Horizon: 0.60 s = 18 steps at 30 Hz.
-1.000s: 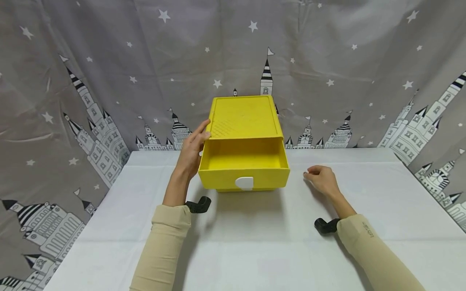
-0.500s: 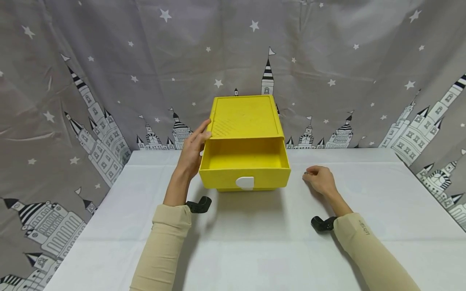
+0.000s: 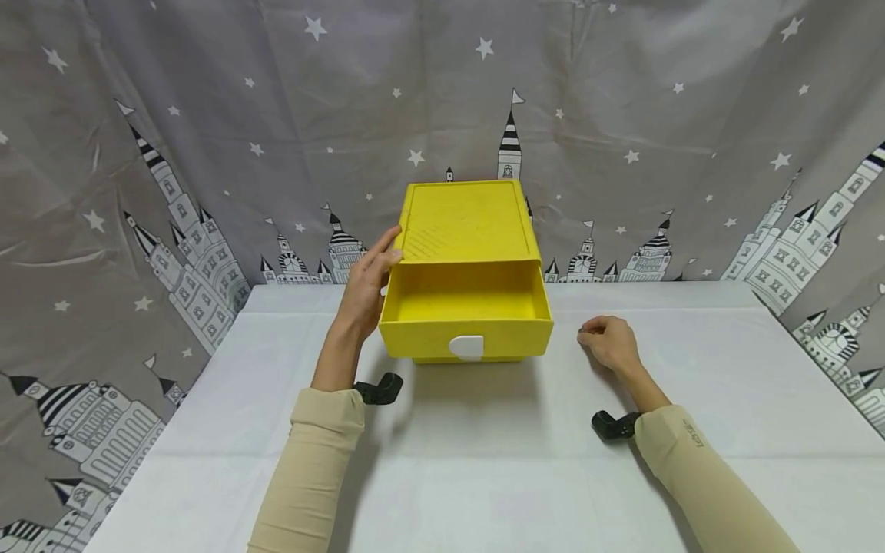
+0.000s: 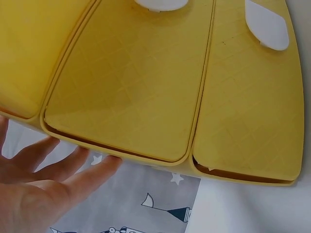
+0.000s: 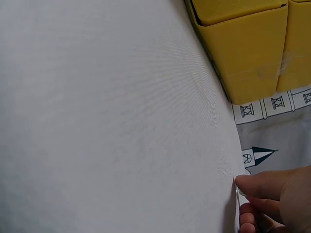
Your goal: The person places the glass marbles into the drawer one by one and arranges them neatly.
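A yellow drawer cabinet [image 3: 466,223] stands at the back middle of the table. Its top drawer [image 3: 465,338] is pulled out toward me, and no contents show inside. My left hand [image 3: 362,296] rests against the cabinet's left side with fairly straight fingers, the thumb near the top front edge. In the left wrist view several fingertips touch the cabinet's side wall. Right of the cabinet, low over the cloth, my right hand [image 3: 610,342] pinches a small thin object [image 5: 238,199] between thumb and fingers. Mostly hidden, it cannot be identified.
Two lower drawers with white handles [image 4: 266,24] are shut in the left wrist view. White cloth [image 3: 470,476] covers the table. Behind it hangs a grey curtain [image 3: 332,92] with castles and stars. Each wrist wears a black camera mount [image 3: 380,389].
My right hand has shifted very slightly, and its forearm a little to the left. A small greyish bit now shows at the fingertips. The left hand and cabinet stay put.
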Each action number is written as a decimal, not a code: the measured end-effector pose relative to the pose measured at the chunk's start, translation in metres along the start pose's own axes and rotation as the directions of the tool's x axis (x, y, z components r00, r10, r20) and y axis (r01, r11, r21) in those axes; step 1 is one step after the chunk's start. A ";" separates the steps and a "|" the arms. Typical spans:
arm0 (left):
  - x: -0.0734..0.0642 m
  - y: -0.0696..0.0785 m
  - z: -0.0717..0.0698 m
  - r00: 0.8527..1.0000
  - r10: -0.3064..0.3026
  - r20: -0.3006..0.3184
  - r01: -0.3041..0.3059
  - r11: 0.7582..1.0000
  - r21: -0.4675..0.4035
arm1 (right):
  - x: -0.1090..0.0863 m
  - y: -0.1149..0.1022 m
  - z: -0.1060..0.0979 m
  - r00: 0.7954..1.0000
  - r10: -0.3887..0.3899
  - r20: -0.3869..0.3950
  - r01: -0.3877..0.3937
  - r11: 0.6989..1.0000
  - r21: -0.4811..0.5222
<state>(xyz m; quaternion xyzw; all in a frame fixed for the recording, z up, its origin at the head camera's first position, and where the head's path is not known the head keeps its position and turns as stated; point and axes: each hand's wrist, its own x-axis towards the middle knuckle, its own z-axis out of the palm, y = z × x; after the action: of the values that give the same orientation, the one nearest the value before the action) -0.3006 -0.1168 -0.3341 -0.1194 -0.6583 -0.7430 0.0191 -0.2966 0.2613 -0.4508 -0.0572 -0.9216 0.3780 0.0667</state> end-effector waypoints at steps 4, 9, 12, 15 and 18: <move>0.000 0.000 0.000 1.000 -0.016 -0.009 0.016 1.000 -0.003 | -0.001 0.000 -0.001 1.000 0.025 0.011 -0.025 1.000 0.018; 0.000 -0.001 0.000 1.000 -0.023 -0.010 0.022 1.000 -0.014 | -0.003 0.001 -0.001 0.999 0.042 0.018 -0.043 0.999 0.033; 0.000 -0.001 -0.001 1.000 -0.023 -0.008 0.023 1.000 -0.014 | -0.003 0.001 -0.001 0.999 0.047 0.018 -0.047 0.998 0.039; 0.001 -0.001 0.000 1.000 -0.022 -0.010 0.022 1.000 -0.013 | -0.004 0.001 -0.002 0.999 0.048 0.015 -0.049 0.997 0.054; 0.001 -0.001 0.000 1.000 -0.022 -0.012 0.021 1.000 -0.017 | -0.005 0.002 -0.003 0.999 0.048 0.013 -0.049 0.996 0.073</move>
<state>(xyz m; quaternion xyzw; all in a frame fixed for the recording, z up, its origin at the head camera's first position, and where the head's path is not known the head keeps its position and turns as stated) -0.3019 -0.1166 -0.3347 -0.1079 -0.6530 -0.7495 0.0141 -0.2908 0.2640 -0.4504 -0.0749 -0.9059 0.4132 0.0542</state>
